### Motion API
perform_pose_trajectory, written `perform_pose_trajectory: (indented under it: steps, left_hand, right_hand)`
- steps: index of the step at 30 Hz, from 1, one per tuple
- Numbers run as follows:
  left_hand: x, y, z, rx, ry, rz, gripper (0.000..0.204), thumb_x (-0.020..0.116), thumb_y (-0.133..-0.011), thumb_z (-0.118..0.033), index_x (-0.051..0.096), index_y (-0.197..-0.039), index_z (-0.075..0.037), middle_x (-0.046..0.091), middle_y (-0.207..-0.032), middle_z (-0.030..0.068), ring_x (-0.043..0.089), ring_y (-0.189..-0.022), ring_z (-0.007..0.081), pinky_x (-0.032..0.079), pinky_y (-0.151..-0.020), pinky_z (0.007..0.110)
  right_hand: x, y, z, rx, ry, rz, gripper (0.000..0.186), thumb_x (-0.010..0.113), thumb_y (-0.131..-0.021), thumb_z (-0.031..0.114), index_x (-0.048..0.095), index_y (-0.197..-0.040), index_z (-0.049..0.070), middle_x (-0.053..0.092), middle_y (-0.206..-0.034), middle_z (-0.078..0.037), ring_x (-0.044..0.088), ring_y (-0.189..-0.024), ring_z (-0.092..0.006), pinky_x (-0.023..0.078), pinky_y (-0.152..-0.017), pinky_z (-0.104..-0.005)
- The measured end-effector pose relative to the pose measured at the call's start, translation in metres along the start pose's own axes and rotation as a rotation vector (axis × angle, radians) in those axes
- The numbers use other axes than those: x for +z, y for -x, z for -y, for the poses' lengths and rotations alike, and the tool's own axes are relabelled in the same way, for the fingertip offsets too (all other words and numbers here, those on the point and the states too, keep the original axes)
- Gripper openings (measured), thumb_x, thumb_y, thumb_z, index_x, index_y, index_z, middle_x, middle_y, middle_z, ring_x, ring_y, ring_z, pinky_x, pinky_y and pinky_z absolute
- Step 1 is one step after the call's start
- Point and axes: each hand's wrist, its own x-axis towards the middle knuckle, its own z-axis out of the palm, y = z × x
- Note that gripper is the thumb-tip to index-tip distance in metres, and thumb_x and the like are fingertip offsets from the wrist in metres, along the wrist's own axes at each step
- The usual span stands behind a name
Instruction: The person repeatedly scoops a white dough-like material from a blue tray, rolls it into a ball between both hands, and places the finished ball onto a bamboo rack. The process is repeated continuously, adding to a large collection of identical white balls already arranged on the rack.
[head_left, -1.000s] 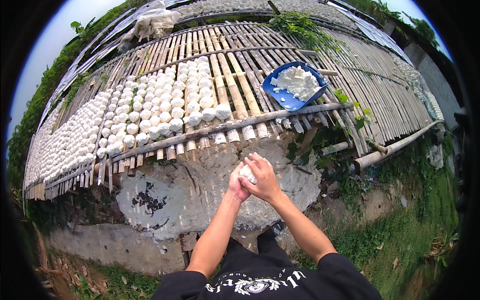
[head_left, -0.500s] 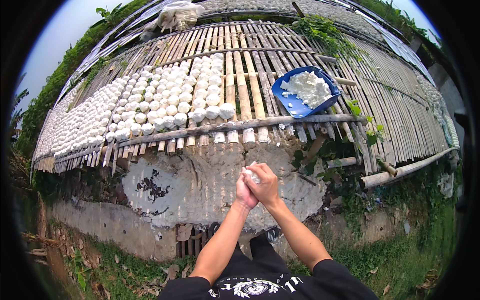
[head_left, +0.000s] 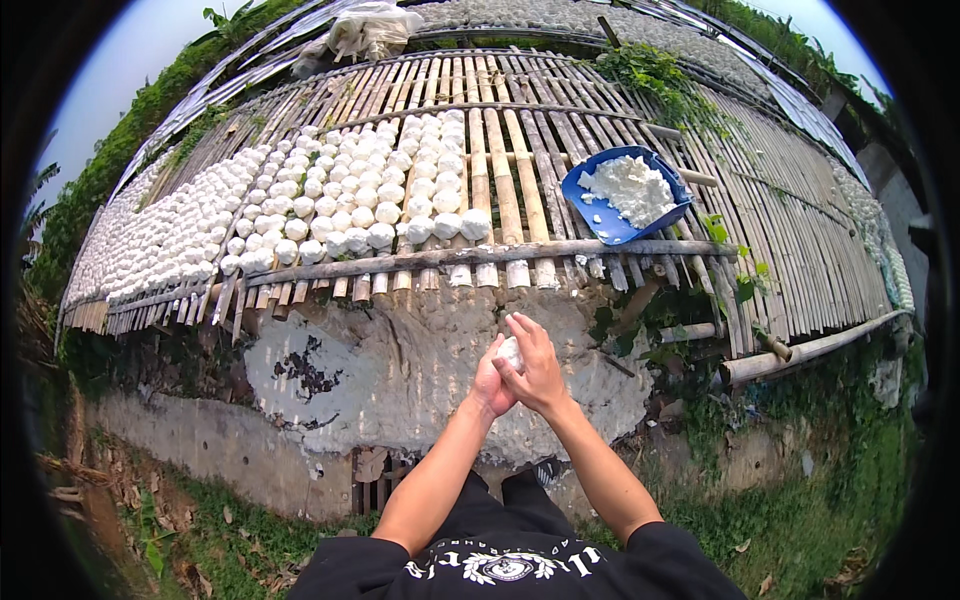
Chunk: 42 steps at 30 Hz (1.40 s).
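Note:
Between my two palms sits a white, paste-like ball (head_left: 511, 352), only partly showing. My left hand (head_left: 489, 386) cups it from the left, its fingers mostly hidden. From the right, my right hand (head_left: 538, 368) presses against it with fingers stretched upward along its side. Both hands are in front of the bamboo rack, below its near edge. Beyond them on the rack, rows of similar white balls (head_left: 388, 212) lie to the left. A blue scoop-shaped tub (head_left: 612, 230) stands to the right, holding crumbly white paste (head_left: 630, 190).
The slatted bamboo rack (head_left: 512, 215) has a pole (head_left: 420, 257) along its near edge. Green vines (head_left: 650, 75) grow through it at right. Underneath is a pale crusted mound (head_left: 400, 370). A low concrete wall (head_left: 220, 450) and grass flank my feet.
My hands have parted slightly and the right fingers have straightened upward, showing more of the ball. The view has shifted a little, so the rack and tub appear further right.

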Motion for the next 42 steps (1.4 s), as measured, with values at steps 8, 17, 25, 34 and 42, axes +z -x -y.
perform_pose_trajectory:
  steps: [8,17,25,34,42]
  left_hand:
    - [0.036,0.017,-0.063,-0.172,-0.068,0.161,0.051,0.038,-0.117,-0.05,0.061,-0.138,-0.009,0.069,-0.135,0.0108,0.068,-0.127,0.0268,0.057,-0.109,0.046]
    - [0.029,0.006,-0.087,-0.291,-0.126,0.111,0.066,0.033,-0.115,-0.052,0.053,-0.153,-0.002,0.059,-0.15,0.0256,0.059,-0.14,0.0423,0.046,-0.122,0.055]
    - [0.003,0.0,-0.097,-0.334,0.022,0.261,0.066,0.036,-0.116,-0.056,0.054,-0.15,-0.002,0.064,-0.149,0.0191,0.064,-0.136,0.0344,0.053,-0.116,0.052]
    - [0.014,-0.002,-0.093,-0.345,0.112,0.304,0.079,0.031,-0.113,-0.065,0.049,-0.155,0.0,0.05,-0.159,0.0317,0.048,-0.15,0.047,0.041,-0.126,0.058]
    - [0.011,-0.006,-0.098,-0.27,0.033,0.214,0.083,0.03,-0.111,-0.07,0.047,-0.158,-0.003,0.052,-0.157,0.0299,0.051,-0.148,0.0435,0.042,-0.125,0.057]
  right_hand:
    - [0.029,-0.02,0.031,-0.112,0.068,-0.084,0.044,0.082,-0.092,0.024,0.072,-0.129,0.003,0.073,-0.12,-0.021,0.073,-0.105,-0.0399,0.059,-0.09,-0.046]
    - [0.041,-0.025,0.035,-0.067,-0.036,0.04,0.045,0.084,-0.091,0.023,0.072,-0.127,0.0,0.074,-0.124,-0.02,0.07,-0.12,-0.0377,0.055,-0.105,-0.0462]
    - [0.04,-0.038,0.039,0.148,-0.057,0.226,0.052,0.083,-0.084,0.03,0.072,-0.127,0.003,0.068,-0.136,-0.02,0.064,-0.129,-0.0401,0.049,-0.11,-0.0502]
    - [0.042,-0.034,0.036,0.004,-0.077,0.152,0.055,0.085,-0.081,0.026,0.069,-0.13,0.005,0.067,-0.136,-0.018,0.062,-0.132,-0.0385,0.047,-0.113,-0.0516]
    - [0.031,-0.046,0.036,0.061,-0.094,0.084,0.041,0.086,-0.086,0.024,0.074,-0.121,0.005,0.074,-0.121,-0.017,0.069,-0.117,-0.0407,0.054,-0.104,-0.0488]
